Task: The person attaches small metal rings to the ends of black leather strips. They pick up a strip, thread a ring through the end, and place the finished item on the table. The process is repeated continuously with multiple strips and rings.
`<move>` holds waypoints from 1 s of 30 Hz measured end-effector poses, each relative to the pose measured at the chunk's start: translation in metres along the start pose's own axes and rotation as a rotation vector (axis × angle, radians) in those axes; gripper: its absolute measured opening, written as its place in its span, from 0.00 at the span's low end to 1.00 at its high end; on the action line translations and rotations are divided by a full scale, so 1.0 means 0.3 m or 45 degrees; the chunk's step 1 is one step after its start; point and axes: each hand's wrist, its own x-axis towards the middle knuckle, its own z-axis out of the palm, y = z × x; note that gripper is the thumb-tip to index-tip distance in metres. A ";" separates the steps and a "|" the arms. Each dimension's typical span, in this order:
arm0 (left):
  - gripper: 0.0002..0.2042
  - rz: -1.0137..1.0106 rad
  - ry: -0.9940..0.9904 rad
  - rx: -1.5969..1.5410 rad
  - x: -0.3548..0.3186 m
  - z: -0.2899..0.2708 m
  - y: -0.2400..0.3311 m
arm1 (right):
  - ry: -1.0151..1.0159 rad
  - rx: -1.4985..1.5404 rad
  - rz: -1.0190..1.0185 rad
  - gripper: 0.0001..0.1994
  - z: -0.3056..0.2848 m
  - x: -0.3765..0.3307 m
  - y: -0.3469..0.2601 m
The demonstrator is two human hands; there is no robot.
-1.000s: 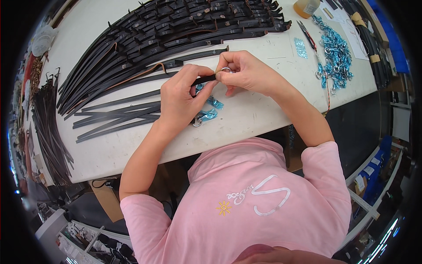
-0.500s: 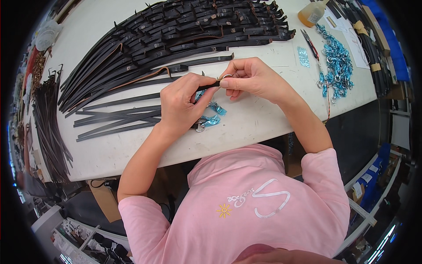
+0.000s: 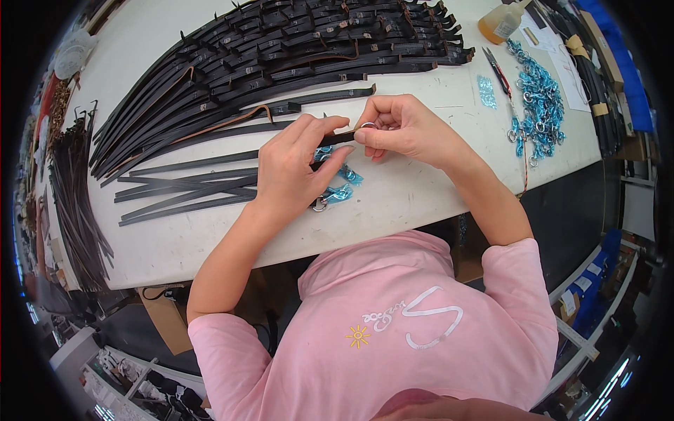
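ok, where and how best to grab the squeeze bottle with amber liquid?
Grip the squeeze bottle around its body, from the near side, probably with the closer right hand. The body is the broad part; it tapers to a narrow nozzle, likely a poor hold. Come in above the red-handled tool, whose pointed tips lie just on that near side.

Strap pile [image 3: 281, 63] left of bottle [image 3: 497, 25]

Soft pink tee [image 3: 323, 379], short sleeves [image 3: 226, 351], looks kinda roomy. Front's got a big curvy white swoosh [image 3: 457, 328], some loopy white script [image 3: 381, 325] and a little yellow sun [image 3: 357, 336] right beside the script.
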 end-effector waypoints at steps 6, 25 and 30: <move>0.10 -0.054 -0.008 0.042 -0.009 -0.005 -0.014 | 0.005 -0.001 0.034 0.09 -0.002 0.003 -0.002; 0.09 -0.187 0.008 -0.128 -0.004 0.002 -0.011 | 0.034 -0.065 -0.017 0.09 -0.001 0.003 0.003; 0.09 -0.197 0.001 -0.116 -0.003 0.000 -0.008 | 0.038 -0.074 -0.002 0.09 0.000 0.000 -0.003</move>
